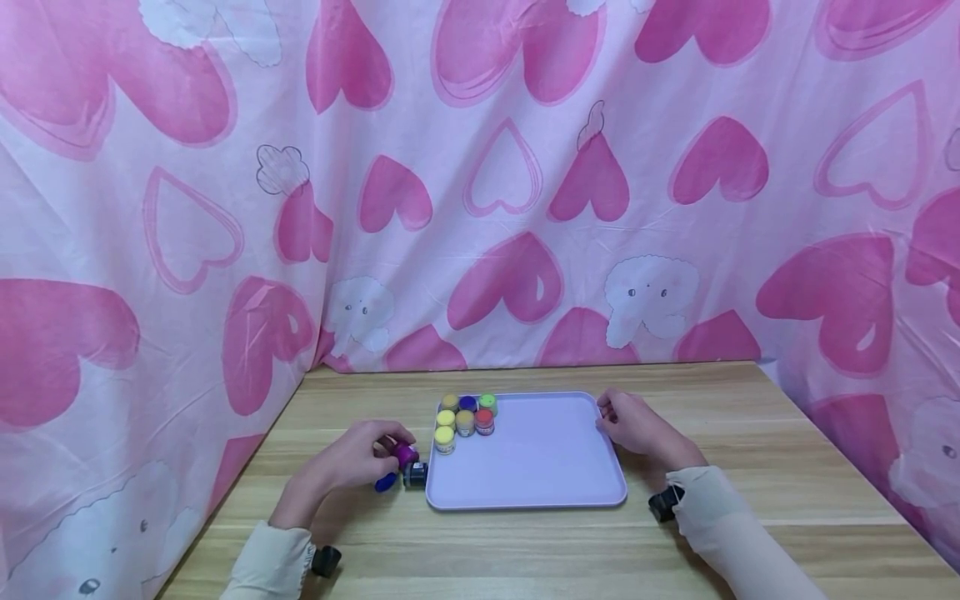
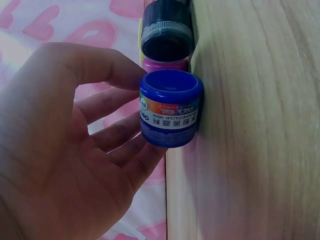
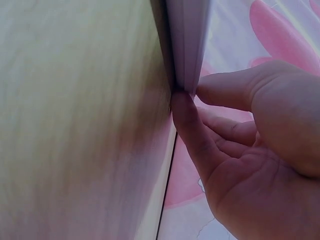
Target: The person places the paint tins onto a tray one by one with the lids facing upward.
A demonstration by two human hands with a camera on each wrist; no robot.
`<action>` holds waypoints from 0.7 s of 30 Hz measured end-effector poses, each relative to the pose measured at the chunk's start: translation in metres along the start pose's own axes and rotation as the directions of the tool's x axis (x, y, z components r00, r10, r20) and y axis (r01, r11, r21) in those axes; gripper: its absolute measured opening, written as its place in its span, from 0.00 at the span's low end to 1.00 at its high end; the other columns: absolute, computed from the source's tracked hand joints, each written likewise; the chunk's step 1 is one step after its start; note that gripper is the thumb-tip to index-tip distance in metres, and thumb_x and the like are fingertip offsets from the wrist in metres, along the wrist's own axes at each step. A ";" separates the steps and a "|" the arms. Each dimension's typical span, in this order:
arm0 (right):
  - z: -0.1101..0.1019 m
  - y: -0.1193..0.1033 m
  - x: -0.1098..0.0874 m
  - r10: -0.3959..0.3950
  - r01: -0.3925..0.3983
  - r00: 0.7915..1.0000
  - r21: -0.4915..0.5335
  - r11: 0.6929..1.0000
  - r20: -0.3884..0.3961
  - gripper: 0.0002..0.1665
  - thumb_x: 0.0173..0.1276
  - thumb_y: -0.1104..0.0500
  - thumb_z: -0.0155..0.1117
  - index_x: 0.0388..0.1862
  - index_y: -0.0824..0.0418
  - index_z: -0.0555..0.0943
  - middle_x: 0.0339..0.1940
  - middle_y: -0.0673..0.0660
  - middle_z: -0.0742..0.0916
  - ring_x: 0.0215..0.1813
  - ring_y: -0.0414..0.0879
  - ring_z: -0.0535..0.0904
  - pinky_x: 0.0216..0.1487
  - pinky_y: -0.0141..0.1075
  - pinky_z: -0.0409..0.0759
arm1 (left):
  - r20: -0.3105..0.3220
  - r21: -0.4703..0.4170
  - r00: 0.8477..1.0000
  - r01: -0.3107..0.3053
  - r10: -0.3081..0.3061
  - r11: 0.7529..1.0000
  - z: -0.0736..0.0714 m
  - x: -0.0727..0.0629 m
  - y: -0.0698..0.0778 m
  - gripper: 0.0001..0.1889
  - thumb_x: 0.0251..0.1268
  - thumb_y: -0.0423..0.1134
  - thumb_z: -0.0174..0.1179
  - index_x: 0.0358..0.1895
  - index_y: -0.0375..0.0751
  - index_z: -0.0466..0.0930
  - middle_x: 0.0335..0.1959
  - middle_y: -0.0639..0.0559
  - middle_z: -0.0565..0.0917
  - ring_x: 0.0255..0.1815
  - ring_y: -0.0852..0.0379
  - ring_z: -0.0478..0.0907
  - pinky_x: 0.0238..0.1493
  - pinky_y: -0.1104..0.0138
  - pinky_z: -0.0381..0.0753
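My left hand (image 1: 356,454) curls round a purple paint jar (image 1: 406,454) on the table, thumb on its near side and fingers beyond it. A blue paint jar (image 2: 170,107) lies on its side by the thumb and hides the fingertips in the left wrist view. Beside them, a black paint jar (image 1: 415,475) lies against the left edge of the lavender tray (image 1: 540,467). My right hand (image 1: 637,425) pinches the tray's right rim between thumb and fingers; the right wrist view shows a fingertip at its underside.
In the tray's far left corner several paint jars stand close together, among them a red jar (image 1: 484,421), a green jar (image 1: 487,404) and a yellow jar (image 1: 445,439). The wooden table (image 1: 480,550) ends at a pink heart-patterned curtain (image 1: 495,183) behind and at the sides.
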State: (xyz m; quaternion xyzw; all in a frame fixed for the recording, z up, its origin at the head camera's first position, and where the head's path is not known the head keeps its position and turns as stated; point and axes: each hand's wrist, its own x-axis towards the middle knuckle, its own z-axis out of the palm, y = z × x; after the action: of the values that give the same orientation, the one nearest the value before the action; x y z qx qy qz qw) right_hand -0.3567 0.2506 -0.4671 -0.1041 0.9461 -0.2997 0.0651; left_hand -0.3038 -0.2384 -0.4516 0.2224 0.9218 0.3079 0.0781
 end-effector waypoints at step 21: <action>0.002 0.002 0.003 0.006 -0.006 1.000 -0.022 1.000 0.001 0.21 0.79 0.63 0.66 0.67 0.70 0.78 0.51 0.61 0.88 0.48 0.49 0.83 0.58 0.49 0.91 | -0.011 0.039 0.999 0.051 -0.050 0.998 0.001 0.005 0.005 0.16 0.68 0.32 0.72 0.56 0.49 0.88 0.48 0.53 0.88 0.47 0.56 0.85 0.50 0.60 0.92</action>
State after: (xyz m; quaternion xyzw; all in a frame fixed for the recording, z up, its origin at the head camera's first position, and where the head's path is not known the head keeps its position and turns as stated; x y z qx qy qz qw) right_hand -0.3602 0.2509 -0.4700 -0.1019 0.9497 -0.2888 0.0654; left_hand -0.3062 -0.2317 -0.4497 0.1989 0.9334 0.2886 0.0769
